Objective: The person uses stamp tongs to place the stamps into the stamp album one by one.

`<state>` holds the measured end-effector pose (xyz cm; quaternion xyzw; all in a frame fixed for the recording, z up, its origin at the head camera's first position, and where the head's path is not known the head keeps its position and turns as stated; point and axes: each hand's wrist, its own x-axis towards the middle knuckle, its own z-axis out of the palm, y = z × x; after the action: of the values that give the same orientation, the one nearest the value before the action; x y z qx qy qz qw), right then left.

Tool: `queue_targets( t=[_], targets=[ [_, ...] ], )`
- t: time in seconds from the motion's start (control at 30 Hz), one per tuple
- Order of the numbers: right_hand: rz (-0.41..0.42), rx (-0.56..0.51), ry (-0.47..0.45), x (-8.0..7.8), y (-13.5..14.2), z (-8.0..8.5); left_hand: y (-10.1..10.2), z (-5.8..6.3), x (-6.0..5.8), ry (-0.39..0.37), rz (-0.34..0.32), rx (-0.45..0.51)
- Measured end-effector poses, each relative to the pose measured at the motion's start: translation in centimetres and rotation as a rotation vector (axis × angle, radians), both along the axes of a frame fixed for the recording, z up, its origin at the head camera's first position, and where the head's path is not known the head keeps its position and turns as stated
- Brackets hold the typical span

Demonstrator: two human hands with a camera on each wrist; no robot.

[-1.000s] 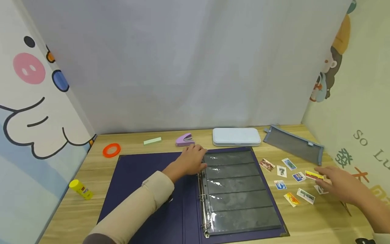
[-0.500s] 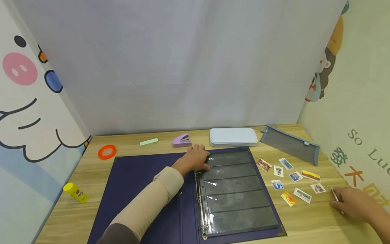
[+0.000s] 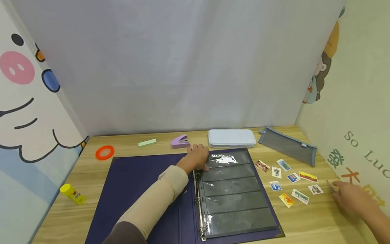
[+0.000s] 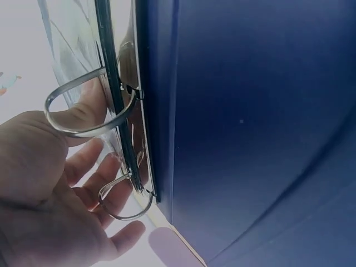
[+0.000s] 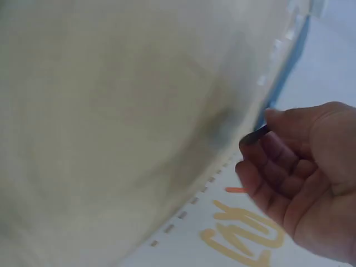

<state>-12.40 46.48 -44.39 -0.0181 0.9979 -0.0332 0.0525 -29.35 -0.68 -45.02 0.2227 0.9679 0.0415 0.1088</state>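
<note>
Centrally, the left hand (image 3: 197, 158) rests, fingers loosely bent, at the pocket page (image 3: 234, 200) of the navy binder (image 3: 134, 183); at lower right, the right hand (image 3: 350, 197) pinches a slim tool (image 3: 330, 186), apparently tweezers, near scattered stamps (image 3: 300, 196).

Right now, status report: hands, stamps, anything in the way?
Left hand at top of ring binder. Right hand pinching slim tool, likely tweezers. Nine stamps loose beside binder. Left forearm reaches across binder.
</note>
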Motion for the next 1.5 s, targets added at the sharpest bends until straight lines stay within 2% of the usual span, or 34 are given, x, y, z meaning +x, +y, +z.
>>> queue_targets(
  t=[0.17,0.23,0.37,0.5,0.67,0.8,0.97,1.13,1.3,1.5],
  targets=[
    [0.108,-0.094,0.139,-1.5,-1.0,1.0,-0.6,-0.2,-0.1,-0.015,0.012,0.048],
    [0.147,-0.121,0.159,-2.5,-1.6,1.6,-0.7,-0.3,0.0,-0.017,0.011,0.072],
    [0.171,-0.214,0.112,-4.6,-3.5,2.2,-0.9,-0.3,0.2,0.001,-0.006,0.096],
    [0.188,-0.309,0.041,-6.9,-5.5,2.1,-0.9,-0.2,0.5,0.013,-0.016,0.103],
    [0.227,-0.311,0.006,-9.8,-7.4,1.4,-1.0,-0.1,0.6,0.023,-0.018,0.098],
    [0.244,-0.310,-0.051,-11.4,-8.0,0.6,-1.0,-0.1,0.7,0.034,-0.026,0.107],
    [0.307,-0.349,-0.070,-12.5,-7.8,-0.3,-1.2,-0.2,0.8,0.030,-0.029,0.110],
    [0.362,-0.389,-0.108,-13.0,-8.4,-0.2,-1.4,-0.3,0.8,0.029,-0.027,0.111],
    [0.337,-0.360,-0.168,-13.5,-9.6,0.1,-1.6,-0.4,0.7,0.026,-0.024,0.113],
    [0.315,-0.347,-0.137,-13.8,-9.4,0.4,-1.6,-0.5,0.8,0.029,-0.036,0.130]
  ],
)
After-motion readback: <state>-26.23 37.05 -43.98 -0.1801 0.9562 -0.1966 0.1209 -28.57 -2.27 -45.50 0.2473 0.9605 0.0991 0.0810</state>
